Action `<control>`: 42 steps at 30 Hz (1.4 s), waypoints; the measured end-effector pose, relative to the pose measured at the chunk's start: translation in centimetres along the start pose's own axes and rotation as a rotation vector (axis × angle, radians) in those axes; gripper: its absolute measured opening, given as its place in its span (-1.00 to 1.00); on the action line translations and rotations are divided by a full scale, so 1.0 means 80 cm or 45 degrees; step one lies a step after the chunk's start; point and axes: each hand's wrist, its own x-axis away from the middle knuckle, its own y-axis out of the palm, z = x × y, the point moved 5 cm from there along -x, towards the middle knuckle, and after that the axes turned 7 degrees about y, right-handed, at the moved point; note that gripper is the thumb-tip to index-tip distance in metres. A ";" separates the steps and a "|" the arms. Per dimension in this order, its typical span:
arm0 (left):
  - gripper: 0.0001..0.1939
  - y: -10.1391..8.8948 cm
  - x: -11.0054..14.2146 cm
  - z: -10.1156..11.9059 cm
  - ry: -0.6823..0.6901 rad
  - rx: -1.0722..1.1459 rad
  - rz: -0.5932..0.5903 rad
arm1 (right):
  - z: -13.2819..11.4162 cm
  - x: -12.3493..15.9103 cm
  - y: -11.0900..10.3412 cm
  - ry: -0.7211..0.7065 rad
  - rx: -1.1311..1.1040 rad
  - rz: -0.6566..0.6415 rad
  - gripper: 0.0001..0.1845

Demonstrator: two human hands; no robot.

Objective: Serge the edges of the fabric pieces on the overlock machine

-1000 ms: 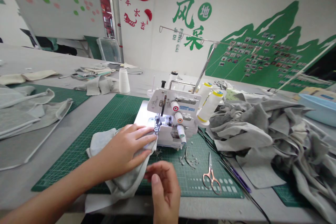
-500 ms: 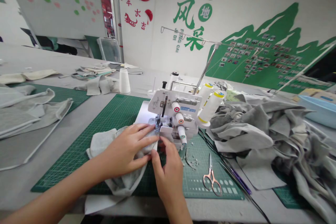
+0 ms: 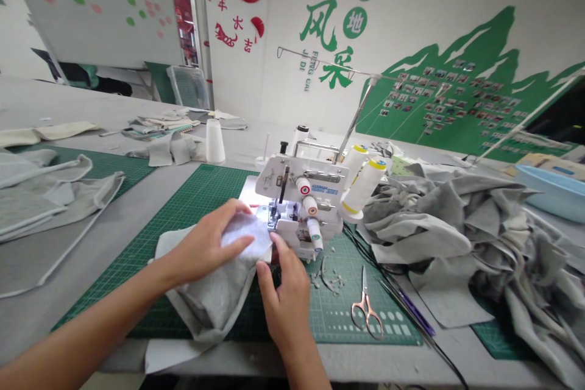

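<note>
While the left hand [image 3: 208,245], open with fingers spread, presses flat on folded grey fleece fabric [image 3: 212,292], the right hand [image 3: 286,298] touches its edge, grip unclear, the cloth lying on a green cutting mat [image 3: 336,317] just beside a white overlock sewing machine [image 3: 297,180].

Grey cloth [image 3: 212,298] matt; overlocker [image 3: 297,172] glossy white plastic; scissors [image 3: 366,312] polished metal; cutting mat [image 3: 205,192] matt.

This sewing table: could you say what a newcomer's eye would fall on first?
The white overlock machine mid-table stands out first, on a green cutting mat, the left hand and right hand on grey fabric at its front. A heap of grey fabric lies to its right, below a green mountain mural.
</note>
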 end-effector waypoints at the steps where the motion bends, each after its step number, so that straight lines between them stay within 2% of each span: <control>1: -0.57 -0.008 -0.009 -0.008 -0.050 0.078 0.139 | 0.000 0.000 0.000 -0.003 0.020 0.007 -0.50; 3: -0.43 -0.019 -0.034 -0.020 -0.032 0.258 0.338 | -0.001 0.001 0.000 -0.016 0.055 0.022 -0.49; 4: -0.32 -0.021 -0.048 -0.023 0.019 0.338 0.359 | -0.001 0.002 0.001 -0.021 0.070 0.027 -0.49; 7: -0.11 -0.011 -0.090 -0.029 0.080 0.607 0.244 | -0.001 0.002 0.002 -0.035 0.111 0.036 -0.48; 10: -0.12 0.004 -0.113 -0.031 0.064 0.711 0.155 | -0.001 0.002 0.001 -0.053 0.145 0.054 -0.48; 14: -0.14 0.012 -0.117 -0.031 0.080 0.654 0.147 | -0.002 0.002 0.000 -0.084 0.172 0.082 -0.49; 24: -0.08 0.000 -0.117 -0.017 0.120 0.329 0.108 | -0.006 0.004 0.001 -0.142 0.224 0.133 -0.52; 26: -0.08 -0.003 -0.114 -0.018 0.114 0.258 0.151 | -0.006 0.004 0.002 -0.145 0.233 0.132 -0.52; 28: -0.17 -0.010 -0.104 -0.019 0.090 0.163 0.256 | -0.005 0.004 0.002 -0.138 0.236 0.127 -0.51; 30: -0.35 -0.018 -0.086 -0.014 0.059 0.050 0.378 | -0.004 0.004 0.003 -0.122 0.230 0.122 -0.51; 32: -0.58 -0.021 -0.061 -0.004 0.056 -0.037 0.433 | -0.001 0.003 0.003 -0.100 0.215 0.121 -0.51; 34: -0.77 -0.015 -0.034 0.011 0.134 -0.069 0.321 | 0.000 0.004 0.003 -0.084 0.173 0.111 -0.52; 35: -0.83 -0.008 -0.022 0.019 0.219 -0.078 0.187 | 0.000 0.005 0.002 -0.073 0.126 0.101 -0.52; 36: -0.84 0.001 -0.010 0.027 0.326 -0.109 0.020 | 0.000 0.007 0.002 -0.056 0.062 0.099 -0.52; 38: -0.77 0.011 0.011 0.036 0.471 -0.170 -0.192 | -0.001 0.015 -0.001 0.021 -0.095 0.143 -0.54; 40: -0.71 0.015 0.021 0.036 0.524 -0.224 -0.259 | -0.004 0.028 0.000 0.156 -0.228 0.217 -0.62; 42: -0.68 0.015 0.025 0.033 0.538 -0.248 -0.262 | -0.009 0.042 0.010 0.297 -0.296 0.211 -0.75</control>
